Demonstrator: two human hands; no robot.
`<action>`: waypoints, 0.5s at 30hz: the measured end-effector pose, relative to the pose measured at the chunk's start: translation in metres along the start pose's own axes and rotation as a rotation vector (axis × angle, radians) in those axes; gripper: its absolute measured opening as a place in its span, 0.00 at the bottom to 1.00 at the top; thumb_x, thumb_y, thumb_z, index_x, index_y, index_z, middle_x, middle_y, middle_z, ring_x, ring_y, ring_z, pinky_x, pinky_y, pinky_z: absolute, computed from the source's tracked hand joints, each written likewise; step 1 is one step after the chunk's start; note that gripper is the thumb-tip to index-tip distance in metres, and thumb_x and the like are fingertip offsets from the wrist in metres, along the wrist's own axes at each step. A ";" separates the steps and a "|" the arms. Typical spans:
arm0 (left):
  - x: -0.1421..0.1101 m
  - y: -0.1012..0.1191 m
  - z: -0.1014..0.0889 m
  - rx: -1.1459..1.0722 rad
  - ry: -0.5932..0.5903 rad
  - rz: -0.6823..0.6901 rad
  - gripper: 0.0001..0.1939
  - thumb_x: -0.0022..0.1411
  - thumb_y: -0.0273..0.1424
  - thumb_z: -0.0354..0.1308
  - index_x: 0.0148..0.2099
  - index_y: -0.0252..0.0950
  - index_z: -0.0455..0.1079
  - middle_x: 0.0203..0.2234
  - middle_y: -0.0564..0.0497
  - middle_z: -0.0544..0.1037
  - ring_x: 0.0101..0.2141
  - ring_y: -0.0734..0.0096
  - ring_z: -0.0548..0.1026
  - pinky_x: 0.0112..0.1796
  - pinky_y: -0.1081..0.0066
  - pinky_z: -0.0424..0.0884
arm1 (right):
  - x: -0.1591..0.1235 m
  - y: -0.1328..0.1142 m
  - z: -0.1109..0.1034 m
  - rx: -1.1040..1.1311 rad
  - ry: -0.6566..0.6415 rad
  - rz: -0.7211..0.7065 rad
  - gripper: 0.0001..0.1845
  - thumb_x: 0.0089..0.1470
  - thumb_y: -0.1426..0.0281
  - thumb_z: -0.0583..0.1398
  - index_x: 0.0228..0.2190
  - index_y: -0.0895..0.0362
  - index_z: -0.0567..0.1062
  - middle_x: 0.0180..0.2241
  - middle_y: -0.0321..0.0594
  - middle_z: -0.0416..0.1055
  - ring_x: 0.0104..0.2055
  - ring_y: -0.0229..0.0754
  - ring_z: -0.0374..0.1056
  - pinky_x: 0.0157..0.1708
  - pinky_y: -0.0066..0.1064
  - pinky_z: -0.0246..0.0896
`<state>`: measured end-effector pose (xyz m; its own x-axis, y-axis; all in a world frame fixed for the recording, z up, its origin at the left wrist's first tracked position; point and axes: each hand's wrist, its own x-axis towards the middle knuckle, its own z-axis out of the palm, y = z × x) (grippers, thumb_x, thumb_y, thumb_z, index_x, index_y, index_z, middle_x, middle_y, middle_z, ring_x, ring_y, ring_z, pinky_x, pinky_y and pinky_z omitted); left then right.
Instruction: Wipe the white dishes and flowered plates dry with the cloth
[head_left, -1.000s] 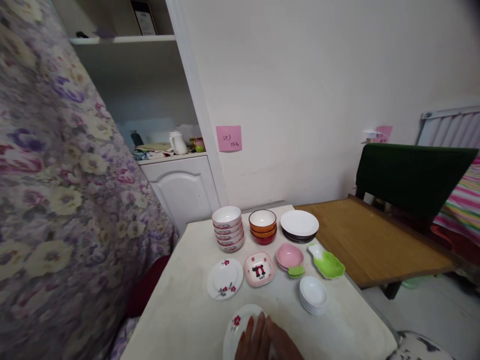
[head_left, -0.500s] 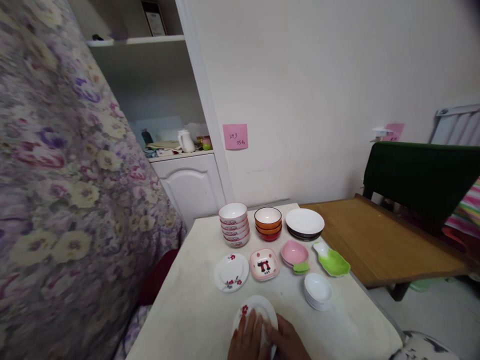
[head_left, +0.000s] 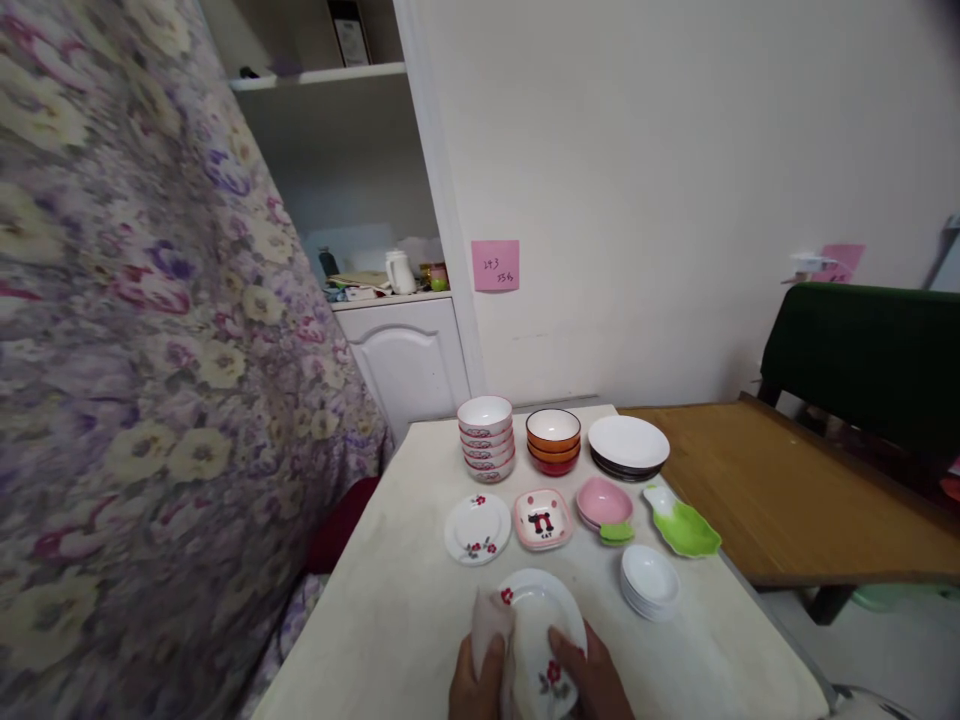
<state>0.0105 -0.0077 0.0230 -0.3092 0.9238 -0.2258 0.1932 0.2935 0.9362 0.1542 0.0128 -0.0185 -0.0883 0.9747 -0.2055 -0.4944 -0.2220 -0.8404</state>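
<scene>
A white plate with red flowers (head_left: 537, 610) is held tilted near the front of the table. My right hand (head_left: 597, 672) grips its right edge, thumb on the upper face and fingers hidden beneath. At its left edge my left hand (head_left: 478, 680) is closed on a pale cloth (head_left: 492, 625), which lies against the rim. Whether the left fingers also pinch the plate through the cloth, I cannot tell. Beyond lie a second flowered plate (head_left: 466, 528) and a square pink cat dish (head_left: 542, 519).
Behind stand stacked white bowls (head_left: 486, 440), orange and red bowls (head_left: 553, 442) and large white plates (head_left: 628, 446). Pink bowls (head_left: 604, 502), a green leaf-shaped dish (head_left: 688, 530) and small white bowls (head_left: 649, 582) sit to the right. A wooden table (head_left: 727, 480) adjoins at right.
My left hand has gone from lying spread over the plate's face to gripping the cloth at its left rim. The right thumb now lies on the plate. The view has turned slightly left.
</scene>
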 end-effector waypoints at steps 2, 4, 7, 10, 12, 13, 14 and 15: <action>0.002 0.002 0.001 -0.034 -0.028 0.021 0.24 0.58 0.46 0.49 0.46 0.31 0.66 0.34 0.44 0.80 0.38 0.57 0.77 0.42 0.63 0.71 | -0.002 -0.002 -0.002 -0.085 -0.020 -0.032 0.29 0.39 0.54 0.67 0.39 0.61 0.74 0.31 0.44 0.78 0.35 0.48 0.72 0.36 0.38 0.66; 0.008 0.007 -0.004 -0.073 -0.090 0.086 0.22 0.58 0.45 0.50 0.46 0.33 0.66 0.35 0.46 0.79 0.39 0.59 0.76 0.42 0.64 0.70 | -0.003 -0.004 -0.004 -0.075 -0.129 -0.023 0.29 0.40 0.55 0.66 0.40 0.61 0.74 0.29 0.42 0.78 0.32 0.47 0.72 0.34 0.37 0.66; 0.018 0.017 -0.016 -0.136 -0.300 0.161 0.18 0.56 0.41 0.55 0.44 0.35 0.68 0.33 0.51 0.77 0.35 0.65 0.74 0.39 0.68 0.69 | -0.001 -0.005 -0.008 -0.066 -0.327 -0.011 0.31 0.40 0.55 0.66 0.42 0.62 0.74 0.28 0.42 0.77 0.31 0.45 0.71 0.34 0.36 0.65; 0.018 0.022 -0.020 -0.175 -0.369 0.179 0.16 0.54 0.40 0.58 0.41 0.34 0.69 0.28 0.54 0.76 0.29 0.70 0.72 0.34 0.71 0.67 | 0.005 0.002 -0.009 -0.141 -0.348 -0.025 0.34 0.36 0.53 0.67 0.41 0.63 0.74 0.28 0.43 0.77 0.30 0.47 0.72 0.35 0.39 0.66; 0.013 0.019 -0.015 -0.191 -0.209 0.154 0.19 0.55 0.43 0.56 0.42 0.34 0.68 0.28 0.53 0.76 0.31 0.67 0.73 0.35 0.69 0.68 | 0.009 0.009 -0.007 -0.152 -0.263 -0.038 0.35 0.35 0.50 0.66 0.41 0.62 0.75 0.29 0.44 0.78 0.31 0.48 0.72 0.34 0.40 0.67; 0.010 0.016 -0.011 -0.183 -0.096 0.123 0.20 0.56 0.45 0.54 0.43 0.34 0.67 0.29 0.51 0.77 0.33 0.64 0.74 0.36 0.67 0.69 | 0.009 0.011 -0.006 -0.145 -0.217 -0.054 0.36 0.34 0.49 0.66 0.41 0.61 0.75 0.30 0.46 0.78 0.32 0.50 0.72 0.34 0.41 0.67; 0.006 0.012 -0.007 -0.161 0.018 0.088 0.22 0.55 0.46 0.53 0.43 0.33 0.67 0.30 0.49 0.78 0.34 0.61 0.75 0.37 0.66 0.69 | 0.009 0.013 -0.005 -0.143 -0.173 -0.073 0.37 0.33 0.48 0.66 0.41 0.61 0.75 0.32 0.47 0.79 0.34 0.51 0.72 0.36 0.42 0.68; 0.003 0.008 -0.004 -0.130 0.100 0.057 0.23 0.55 0.47 0.52 0.43 0.32 0.66 0.31 0.47 0.78 0.35 0.59 0.75 0.38 0.64 0.70 | 0.008 0.013 -0.004 -0.148 -0.130 -0.090 0.37 0.33 0.47 0.66 0.41 0.60 0.75 0.35 0.48 0.79 0.36 0.53 0.72 0.38 0.42 0.68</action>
<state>0.0075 -0.0031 0.0312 -0.3933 0.9071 -0.1499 0.0931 0.2015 0.9751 0.1501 0.0173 -0.0333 -0.1649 0.9839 -0.0685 -0.3739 -0.1266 -0.9188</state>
